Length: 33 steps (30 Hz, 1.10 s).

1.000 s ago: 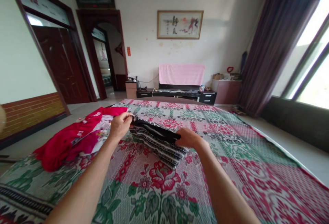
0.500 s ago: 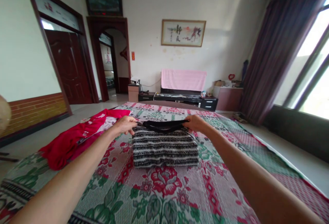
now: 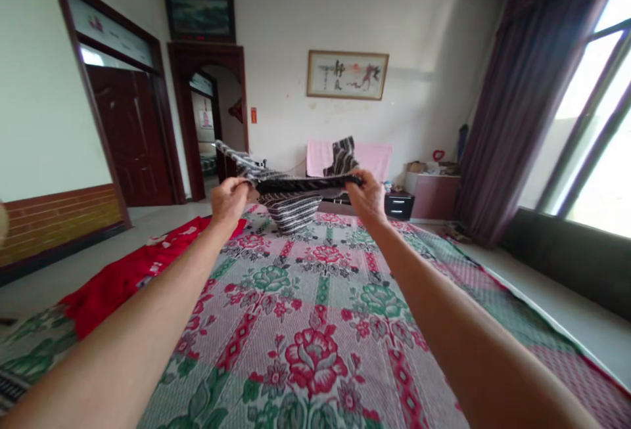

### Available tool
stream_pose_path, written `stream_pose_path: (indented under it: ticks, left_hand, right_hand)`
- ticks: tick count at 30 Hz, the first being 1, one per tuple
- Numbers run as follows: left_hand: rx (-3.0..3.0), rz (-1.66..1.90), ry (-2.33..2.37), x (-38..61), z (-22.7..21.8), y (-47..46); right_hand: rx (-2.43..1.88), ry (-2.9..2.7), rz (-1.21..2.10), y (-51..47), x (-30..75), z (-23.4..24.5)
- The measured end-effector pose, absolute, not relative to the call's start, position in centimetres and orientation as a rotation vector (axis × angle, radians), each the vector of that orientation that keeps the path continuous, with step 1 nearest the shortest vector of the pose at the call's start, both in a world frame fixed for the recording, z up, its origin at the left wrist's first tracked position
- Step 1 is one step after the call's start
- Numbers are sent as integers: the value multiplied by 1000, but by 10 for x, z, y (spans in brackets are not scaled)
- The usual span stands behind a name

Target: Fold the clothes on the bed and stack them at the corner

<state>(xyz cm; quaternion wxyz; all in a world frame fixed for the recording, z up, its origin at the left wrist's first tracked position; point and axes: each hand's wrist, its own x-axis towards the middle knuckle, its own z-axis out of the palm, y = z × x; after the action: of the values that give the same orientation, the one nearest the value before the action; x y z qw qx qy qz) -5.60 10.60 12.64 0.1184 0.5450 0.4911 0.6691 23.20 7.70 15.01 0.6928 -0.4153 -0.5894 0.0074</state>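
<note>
A black-and-white striped sweater [image 3: 296, 211] hangs in the air over the far part of the bed, unfolded and swinging outward. Its black neckline edge is stretched level between my two hands. On the left end of that edge, my left hand [image 3: 231, 202] is closed in a pinch. My right hand [image 3: 365, 194] grips the right end, fingers curled round the cloth. Loose parts of the sweater fly up beyond both hands. Below lies a floral bedspread [image 3: 320, 297] in pink, green and grey.
Red clothing [image 3: 133, 271] lies on the left side of the bedspread. Beyond the bed stand a low black cabinet [image 3: 400, 205] and a pink cloth [image 3: 377, 156] draped over something. A dark curtain [image 3: 503, 113] hangs by the window at right.
The sweater, folded on the bedspread before, has been lifted up and away from me by its neckline and has come unfolded. Both hands have risen with it.
</note>
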Motion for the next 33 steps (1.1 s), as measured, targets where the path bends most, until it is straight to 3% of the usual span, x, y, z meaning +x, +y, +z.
stream_pose_path:
  ticks: [5, 9, 16, 33]
  left_hand:
    - [1380, 1574, 1658, -60, 33, 81]
    - [1442, 1232, 1735, -58, -11, 66]
    - [1859, 1168, 1673, -32, -28, 52]
    - [2257, 976, 1708, 6, -58, 33]
  right_hand:
    - [-1200, -1576, 374, 47, 226, 32]
    - [-1296, -1869, 622, 32, 211, -19]
    - [-1037, -2034, 283, 17, 181, -38]
    - [-895, -1914, 560, 4, 165, -52]
